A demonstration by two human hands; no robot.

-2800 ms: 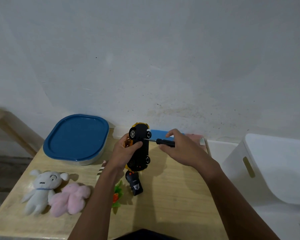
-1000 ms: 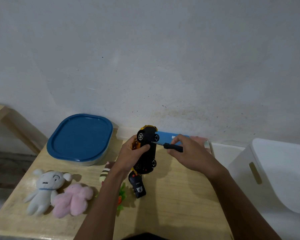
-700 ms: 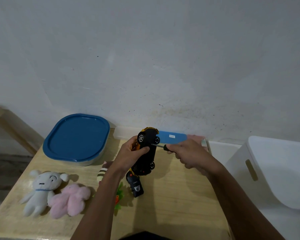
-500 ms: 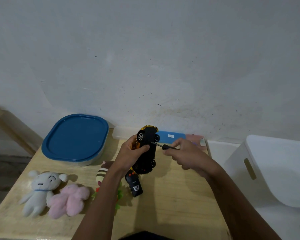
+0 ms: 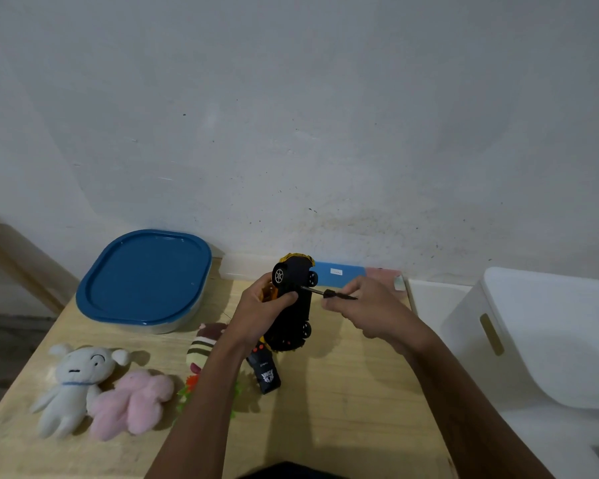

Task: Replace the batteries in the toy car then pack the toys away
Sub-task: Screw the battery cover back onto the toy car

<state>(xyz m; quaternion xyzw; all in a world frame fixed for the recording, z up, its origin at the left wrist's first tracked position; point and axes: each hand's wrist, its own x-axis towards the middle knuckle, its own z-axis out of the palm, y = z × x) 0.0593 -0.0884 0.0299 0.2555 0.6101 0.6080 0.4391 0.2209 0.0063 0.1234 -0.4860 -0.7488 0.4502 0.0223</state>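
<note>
Item 1: toy car [image 5: 293,302], black underside w/ yellow body edge. Held up on end just above the tabletop [image 5: 343,392], centre of frame, underside turned toward frame right; long axis near vertical, nose end up. One wheel pair is seen at top, one at bottom.

Item 2: left hand [image 5: 260,312]. Grip clamped on the toy car from frame left, thumb laid across the underside, fingers behind the body.

Item 3: right hand [image 5: 363,309]. Grip closed around the screwdriver [image 5: 325,292], black handle pinched at the fingertips, thin shaft pointed toward frame left.

Key relation: the toy car lies directly frame left of the right hand, near it. The screwdriver axis runs approx. horizontal, crosswise to the car's long axis; tip meets the underside in the upper part, just below the top wheels. Screw head too small to tell. Judged step: battery cover screw is being worked; the right hand is the driving one, the left only steadies. Tip must be kept square to the underside or it may slip.

Item 4: remote [image 5: 265,369], dark, lying on the tabletop below the car.

Item 5: plush toys, lower left: white [image 5: 71,382], pink [image 5: 132,402], striped [image 5: 201,350].

Item 6: blue-lidded container [image 5: 142,281], left centre, lid on. Packing not yet begun.
</note>
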